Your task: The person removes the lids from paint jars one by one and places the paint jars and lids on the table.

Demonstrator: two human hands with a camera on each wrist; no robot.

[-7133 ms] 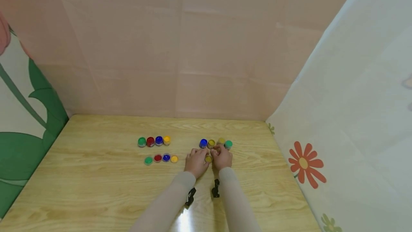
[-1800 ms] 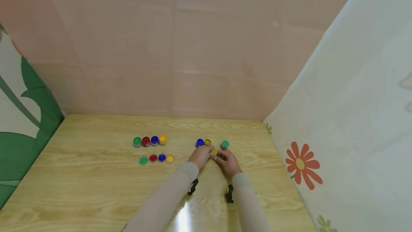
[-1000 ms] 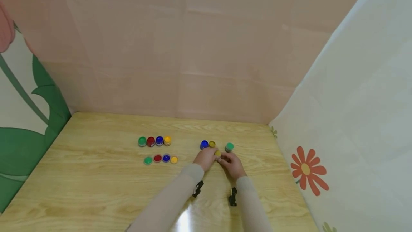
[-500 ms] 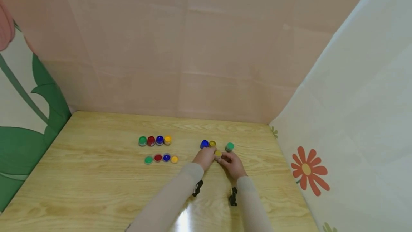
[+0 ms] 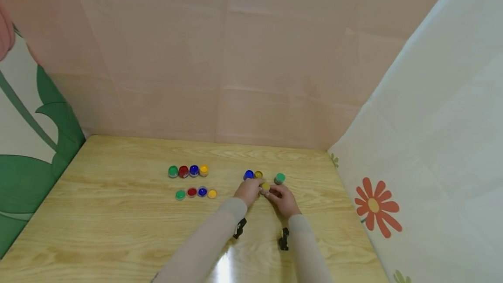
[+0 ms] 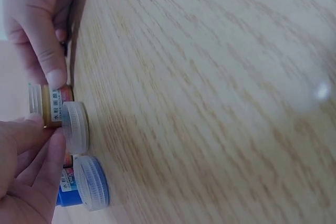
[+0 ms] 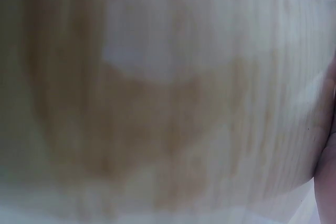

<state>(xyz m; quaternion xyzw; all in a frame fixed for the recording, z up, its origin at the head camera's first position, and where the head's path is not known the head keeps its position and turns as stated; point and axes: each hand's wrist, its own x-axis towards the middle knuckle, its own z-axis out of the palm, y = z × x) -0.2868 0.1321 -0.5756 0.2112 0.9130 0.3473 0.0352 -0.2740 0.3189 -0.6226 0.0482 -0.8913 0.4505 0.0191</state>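
Note:
Between the two hands is a small ochre paint jar (image 6: 55,103) with a printed label, its ridged cap (image 6: 35,98) on. The right hand (image 5: 286,202) grips the jar, thumb on the label in the left wrist view. From the other side, the left hand (image 5: 247,191) has its fingertips at the cap's edge. In that view a loose clear lid (image 6: 77,128) lies right in front of the held jar. Another clear lid (image 6: 93,183) lies before the blue jar (image 6: 69,188). The right wrist view shows mostly blurred tabletop and an edge of the hand.
Beyond the hands stand an open blue jar (image 5: 249,174), an open ochre jar (image 5: 258,174) and a capped green jar (image 5: 280,178). To the left, open jars including a red one (image 5: 183,171) form a row, with lids such as a yellow one (image 5: 212,194) before them.
Since the oldest frame, the capped ochre jar has left its place beside the green jar and come between the hands. Over the last second the hands have barely moved.

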